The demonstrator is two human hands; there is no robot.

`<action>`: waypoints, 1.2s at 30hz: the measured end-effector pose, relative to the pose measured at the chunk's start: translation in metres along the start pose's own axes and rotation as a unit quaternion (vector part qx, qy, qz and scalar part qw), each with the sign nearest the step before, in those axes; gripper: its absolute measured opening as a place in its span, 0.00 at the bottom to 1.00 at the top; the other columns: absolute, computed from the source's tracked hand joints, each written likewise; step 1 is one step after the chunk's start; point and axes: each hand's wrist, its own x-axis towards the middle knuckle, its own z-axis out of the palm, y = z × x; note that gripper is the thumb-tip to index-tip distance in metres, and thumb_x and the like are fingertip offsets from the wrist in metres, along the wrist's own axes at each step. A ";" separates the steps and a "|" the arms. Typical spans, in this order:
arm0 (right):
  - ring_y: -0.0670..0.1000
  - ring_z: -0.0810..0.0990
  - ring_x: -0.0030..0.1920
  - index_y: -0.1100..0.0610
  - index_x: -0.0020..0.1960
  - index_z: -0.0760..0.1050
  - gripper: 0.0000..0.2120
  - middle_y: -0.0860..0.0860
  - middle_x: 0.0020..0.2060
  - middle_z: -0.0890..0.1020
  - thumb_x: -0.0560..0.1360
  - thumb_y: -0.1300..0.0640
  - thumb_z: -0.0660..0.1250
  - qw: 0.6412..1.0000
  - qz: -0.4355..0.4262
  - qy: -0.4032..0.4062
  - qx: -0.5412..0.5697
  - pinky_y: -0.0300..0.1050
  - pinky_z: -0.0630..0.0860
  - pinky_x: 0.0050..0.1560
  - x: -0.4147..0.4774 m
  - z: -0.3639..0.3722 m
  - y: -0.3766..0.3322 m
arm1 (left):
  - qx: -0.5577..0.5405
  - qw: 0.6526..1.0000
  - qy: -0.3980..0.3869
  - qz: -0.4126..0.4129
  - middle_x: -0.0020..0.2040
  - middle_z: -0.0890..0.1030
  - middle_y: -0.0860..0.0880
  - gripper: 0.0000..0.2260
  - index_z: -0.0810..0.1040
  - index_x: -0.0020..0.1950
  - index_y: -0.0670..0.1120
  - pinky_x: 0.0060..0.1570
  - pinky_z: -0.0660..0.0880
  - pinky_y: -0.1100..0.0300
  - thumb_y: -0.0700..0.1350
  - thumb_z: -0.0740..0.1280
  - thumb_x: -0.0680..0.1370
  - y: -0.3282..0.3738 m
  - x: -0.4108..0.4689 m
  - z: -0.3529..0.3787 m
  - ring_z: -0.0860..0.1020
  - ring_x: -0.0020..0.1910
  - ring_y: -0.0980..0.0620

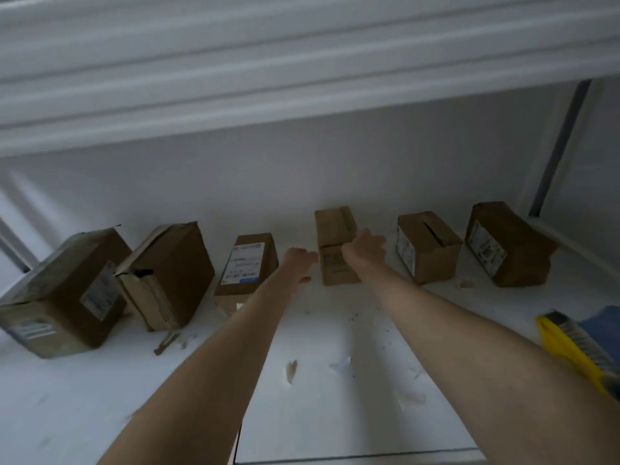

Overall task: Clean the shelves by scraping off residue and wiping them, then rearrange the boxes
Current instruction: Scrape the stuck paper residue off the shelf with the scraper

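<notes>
Six cardboard boxes [174, 273] line the back of the white shelf [100, 397]. My left hand [298, 263] is loosely open, holding nothing, just left of the fourth box [335, 226]. My right hand [364, 251] lies on its right edge, but it is too blurred to tell whether it grips. A yellow brush [570, 347] lies at the far right.

Matt brown cardboard boxes [337, 246] with glossy paper labels sit on a smooth white painted shelf [335, 397]; beside them, a yellow plastic brush [570, 347], bristles coarse.

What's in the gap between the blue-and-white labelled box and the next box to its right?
The left hand, holding nothing, reaches into that gap above the white shelf; the head view shows it.
</notes>
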 end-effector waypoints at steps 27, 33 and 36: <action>0.56 0.81 0.50 0.52 0.65 0.72 0.17 0.56 0.57 0.79 0.77 0.50 0.66 0.939 0.031 -0.240 0.243 0.56 0.82 0.47 -0.065 0.141 -0.055 | -0.077 0.992 0.002 -0.098 0.49 0.79 0.44 0.13 0.72 0.62 0.45 0.57 0.77 0.47 0.44 0.66 0.78 -0.072 0.016 -0.137 0.78 0.54 0.43; 0.46 0.79 0.44 0.47 0.64 0.70 0.17 0.47 0.52 0.79 0.77 0.52 0.66 0.950 -0.094 -0.134 0.266 0.46 0.82 0.44 -0.051 0.095 -0.075 | -0.148 0.989 0.022 -0.007 0.54 0.78 0.45 0.13 0.72 0.64 0.44 0.53 0.77 0.49 0.43 0.62 0.80 -0.025 0.017 -0.120 0.77 0.52 0.45; 0.49 0.81 0.50 0.46 0.68 0.68 0.20 0.47 0.55 0.79 0.76 0.50 0.66 0.954 -0.141 -0.043 0.260 0.52 0.81 0.52 -0.045 0.070 -0.075 | -0.190 0.980 0.041 0.036 0.58 0.77 0.45 0.14 0.70 0.66 0.47 0.49 0.78 0.50 0.44 0.62 0.80 0.005 0.007 -0.093 0.76 0.49 0.48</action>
